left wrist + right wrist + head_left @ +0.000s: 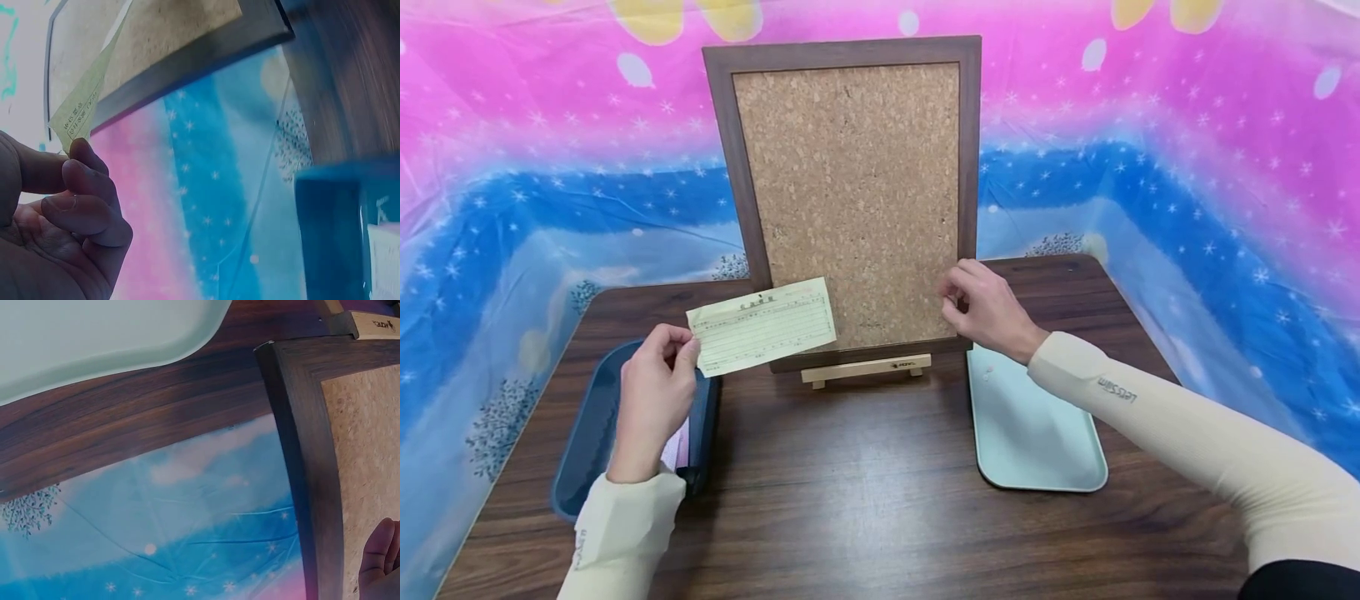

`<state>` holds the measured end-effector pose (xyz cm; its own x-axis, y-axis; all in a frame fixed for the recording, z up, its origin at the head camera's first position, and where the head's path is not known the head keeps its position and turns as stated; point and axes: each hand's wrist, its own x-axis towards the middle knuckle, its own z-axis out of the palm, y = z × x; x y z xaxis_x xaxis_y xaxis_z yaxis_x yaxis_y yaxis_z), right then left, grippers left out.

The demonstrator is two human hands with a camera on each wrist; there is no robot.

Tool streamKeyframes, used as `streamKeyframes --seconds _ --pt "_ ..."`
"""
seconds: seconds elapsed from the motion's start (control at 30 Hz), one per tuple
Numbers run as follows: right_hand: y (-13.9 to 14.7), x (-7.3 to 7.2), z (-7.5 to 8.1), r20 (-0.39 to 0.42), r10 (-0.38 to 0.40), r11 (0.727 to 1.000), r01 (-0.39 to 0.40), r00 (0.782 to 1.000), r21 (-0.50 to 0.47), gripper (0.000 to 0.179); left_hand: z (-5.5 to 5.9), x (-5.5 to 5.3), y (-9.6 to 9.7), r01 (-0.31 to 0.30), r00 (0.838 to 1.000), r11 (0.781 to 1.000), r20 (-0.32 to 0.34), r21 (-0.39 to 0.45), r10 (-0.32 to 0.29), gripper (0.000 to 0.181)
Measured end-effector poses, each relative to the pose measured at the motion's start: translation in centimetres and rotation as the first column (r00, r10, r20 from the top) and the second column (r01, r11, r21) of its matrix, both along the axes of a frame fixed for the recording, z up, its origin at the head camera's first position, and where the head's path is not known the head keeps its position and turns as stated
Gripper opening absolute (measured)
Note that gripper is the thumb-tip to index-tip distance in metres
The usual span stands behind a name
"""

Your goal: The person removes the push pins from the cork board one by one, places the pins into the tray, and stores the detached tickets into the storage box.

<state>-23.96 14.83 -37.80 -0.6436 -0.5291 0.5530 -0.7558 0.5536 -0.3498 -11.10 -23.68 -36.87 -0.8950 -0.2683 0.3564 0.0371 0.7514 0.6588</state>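
My left hand [658,387] pinches the left end of a pale yellow printed form slip [763,325] between thumb and fingers. The slip is tilted, its right end rising, and overlaps the lower left of a framed cork board [857,192] in the head view. Up close, the left wrist view shows the slip [84,103] bent edge-on above the fingertips. At the board's lower right, my right hand [988,308] has curled fingers close to the cork surface. I cannot tell whether something small sits between its thumb and fingers. Only part of this hand [378,562] enters the right wrist view.
The board leans upright on a small wooden stand [865,369]. On the left lies a dark blue tray [583,442] with pinkish paper [679,446] inside. A pale green tray [1037,442] with tiny clear items near its far end lies on the right. Patterned cloth surrounds the table.
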Motion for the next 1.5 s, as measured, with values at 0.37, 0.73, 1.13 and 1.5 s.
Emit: streamKeyframes --seconds 0.37,0.73,1.13,1.5 --pt "1.3 0.1 -0.6 0.0 -0.045 0.998 0.045 0.999 0.039 0.01 0.6 1.3 -3.3 -0.093 0.995 0.995 0.019 -0.046 0.094 0.025" --pt "2.5 0.4 -1.6 0.032 -0.065 0.997 0.064 0.997 0.033 0.011 0.4 3.0 -6.1 -0.189 0.978 0.98 0.08 -0.054 0.193 0.029" --pt "3.6 0.9 -2.9 0.036 -0.112 0.993 0.111 0.993 0.032 0.013 0.0 5.0 -8.7 -0.289 0.941 0.954 0.157 -0.081 0.299 0.032" --pt "5.0 1.2 -4.2 0.054 -0.151 0.988 0.149 0.987 0.035 0.013 -1.0 6.9 -10.1 -0.319 0.921 0.943 0.205 -0.09 0.331 0.029"
